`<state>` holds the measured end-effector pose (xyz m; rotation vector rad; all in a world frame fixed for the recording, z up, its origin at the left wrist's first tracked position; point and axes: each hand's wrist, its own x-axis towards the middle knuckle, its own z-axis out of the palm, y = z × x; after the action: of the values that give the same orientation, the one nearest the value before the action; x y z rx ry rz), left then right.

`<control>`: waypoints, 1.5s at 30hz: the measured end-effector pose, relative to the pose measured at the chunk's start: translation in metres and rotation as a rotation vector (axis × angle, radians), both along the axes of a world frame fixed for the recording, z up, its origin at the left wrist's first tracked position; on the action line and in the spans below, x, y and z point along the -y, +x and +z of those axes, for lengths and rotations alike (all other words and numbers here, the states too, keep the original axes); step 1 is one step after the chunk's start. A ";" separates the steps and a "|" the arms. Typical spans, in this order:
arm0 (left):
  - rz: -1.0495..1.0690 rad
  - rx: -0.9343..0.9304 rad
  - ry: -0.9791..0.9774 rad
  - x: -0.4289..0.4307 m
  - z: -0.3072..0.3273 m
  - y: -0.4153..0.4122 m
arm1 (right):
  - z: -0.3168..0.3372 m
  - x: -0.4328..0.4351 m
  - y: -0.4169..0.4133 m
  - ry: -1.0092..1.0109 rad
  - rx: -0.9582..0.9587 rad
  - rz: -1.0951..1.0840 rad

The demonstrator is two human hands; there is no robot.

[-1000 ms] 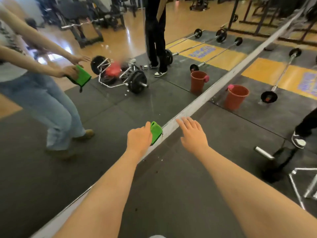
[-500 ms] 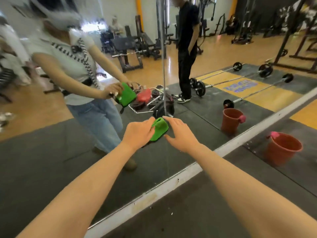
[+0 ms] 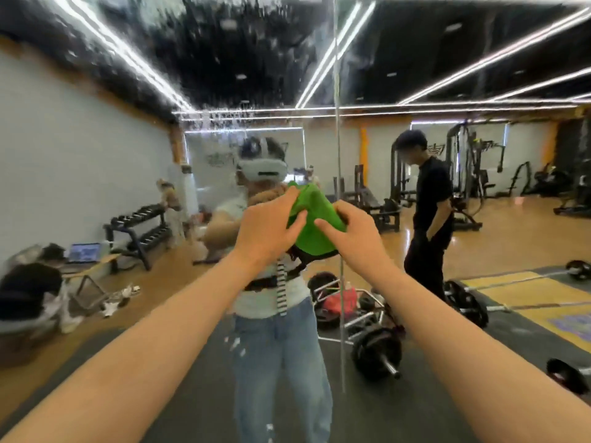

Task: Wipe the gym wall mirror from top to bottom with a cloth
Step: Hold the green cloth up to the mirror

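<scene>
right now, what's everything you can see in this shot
green cloth: one, green, centre, held between both hands
wall mirror: one, wet streaks near its top, fills the view
dumbbell rack: one, black, reflected at left
laptop: one, lit screen, reflected far left
barbells: several, black plates, reflected on the floor at right
person in black: one, standing, reflected at right
left hand: one, pinches the cloth's left side
right hand: one, grips the cloth's right side

Bright indoor light, strip lights streaking white across upper frame, droplets smeared on mirror upper centre, motion blur throughout, edges bent, floor sheen at right.
</scene>
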<state>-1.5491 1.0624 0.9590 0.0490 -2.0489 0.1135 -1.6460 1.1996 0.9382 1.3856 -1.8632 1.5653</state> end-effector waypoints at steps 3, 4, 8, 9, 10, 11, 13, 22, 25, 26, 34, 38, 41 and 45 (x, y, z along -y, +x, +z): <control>-0.014 -0.031 0.134 0.000 0.049 -0.013 | 0.053 0.007 -0.020 -0.049 -0.105 0.010; -0.048 -0.052 0.195 0.000 0.064 -0.016 | 0.069 0.009 -0.026 -0.072 -0.124 0.026; -0.142 -0.110 0.360 0.001 0.117 -0.020 | 0.128 0.014 -0.044 -0.151 -0.223 0.066; -0.168 -0.108 0.387 0.003 0.130 -0.020 | 0.141 0.015 -0.048 -0.163 -0.248 0.079; -0.193 -0.109 0.406 0.004 0.142 -0.019 | 0.153 0.016 -0.050 -0.181 -0.284 0.084; -0.205 -0.119 0.413 0.006 0.154 -0.018 | 0.166 0.016 -0.050 -0.204 -0.318 0.077; -0.211 -0.144 0.388 0.007 0.179 -0.016 | 0.193 0.016 -0.051 -0.259 -0.356 0.082; -0.355 -0.292 0.484 0.018 0.283 -0.014 | 0.258 0.048 -0.042 -0.572 0.103 0.605; -0.398 -0.271 0.545 0.033 0.302 -0.016 | 0.276 0.072 -0.040 -0.611 0.276 0.743; -0.415 -0.288 0.568 0.038 0.307 -0.017 | 0.283 0.079 -0.037 -0.615 0.269 0.749; -0.237 -0.609 0.447 0.047 0.353 -0.017 | 0.330 0.106 0.002 -0.694 -0.036 0.531; -0.712 -0.393 0.662 0.025 0.369 -0.014 | 0.346 0.101 0.000 -0.792 -0.277 0.336; -1.054 -0.207 0.812 0.009 0.380 -0.010 | 0.352 0.092 -0.011 -0.749 -0.691 0.048; -1.082 -0.137 0.723 -0.001 0.397 -0.011 | 0.373 0.092 -0.037 -0.615 -1.150 -0.456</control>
<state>-1.5599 1.0634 1.3557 -0.5756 -1.6341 -1.2470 -1.6829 1.1073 1.3108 1.0600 -0.7952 0.6960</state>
